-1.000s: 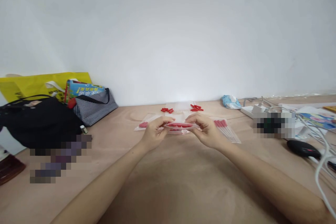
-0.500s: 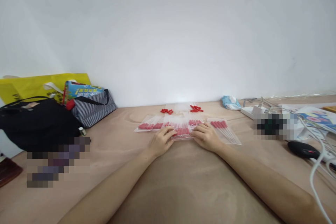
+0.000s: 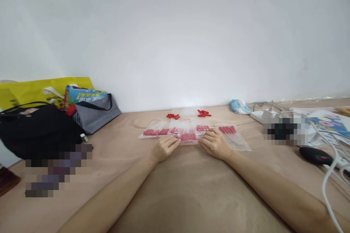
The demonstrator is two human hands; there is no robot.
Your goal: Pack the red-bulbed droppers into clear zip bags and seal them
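Note:
A clear plastic bag (image 3: 188, 137) holding a row of red-ended sticks lies in the middle of the table. At its near left corner my left hand (image 3: 165, 149) has the thumb and fingers pressed together on the edge. My right hand (image 3: 214, 143) is closed on the opposite near corner, its fingers curled. Beyond and beside it lie similar bags with red-ended sticks: some at the left (image 3: 151, 131), and a bag with white-shafted sticks (image 3: 232, 136) right of my right hand. Farther back are two small piles of loose red tips, one left (image 3: 173, 116) and one right (image 3: 204, 113).
At the left stand a black bag (image 3: 41, 127), a striped bag (image 3: 95, 113) and a yellow bag (image 3: 32, 89). On the right are a crumpled blue-white packet (image 3: 240, 106), a power strip (image 3: 257, 116), a black device (image 3: 315, 155) and a white cable (image 3: 325, 185). A wall closes off the back.
My left hand has drawn slightly back toward me, its fingers now straighter along the bag's near edge. More of the bag's left part shows. My right hand has barely moved.

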